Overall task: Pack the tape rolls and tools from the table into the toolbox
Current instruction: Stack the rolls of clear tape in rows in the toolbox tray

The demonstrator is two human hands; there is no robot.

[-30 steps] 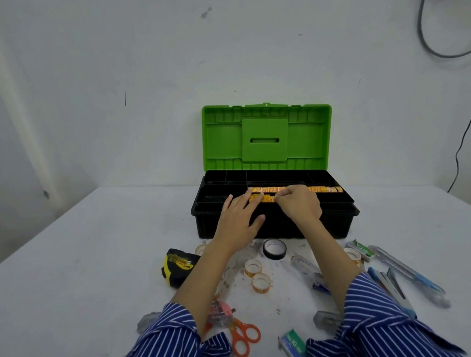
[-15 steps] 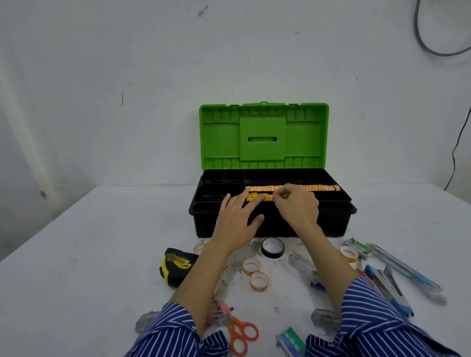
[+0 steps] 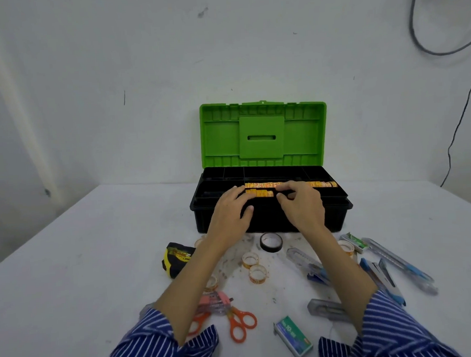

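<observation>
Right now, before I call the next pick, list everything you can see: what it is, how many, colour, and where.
toolbox: 1, black, green lid up, far middle of table
orange tape rolls: a row, count unclear, in the toolbox tray
black tape roll: 1, on table in front of toolbox
small clear tape rolls: at least 5, orange cores, table centre and beside the forearms
tape measure: 1, yellow and black, left of centre
scissors: 1, orange handles, near edge
staple box: 1, green, near edge
utility knives and staplers: several, blue and clear, right side
table: 1, white
left hand: fingers flat on the tray rolls
right hand: fingers curled at the rolls; grip unclear
</observation>
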